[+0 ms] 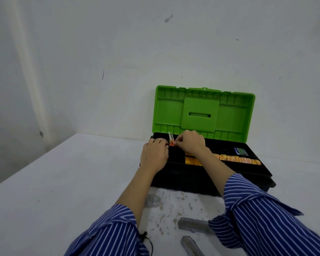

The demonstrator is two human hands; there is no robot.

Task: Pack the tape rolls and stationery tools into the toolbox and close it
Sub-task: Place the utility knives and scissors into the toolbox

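Hands (171, 148) (fingers curled) at toolbox (248, 174)

White bench (67, 182) against scuffed white wall (118, 52). Bench surface chipped and stained near front edge. Blue-and-white striped sleeves (266, 218) at bottom.
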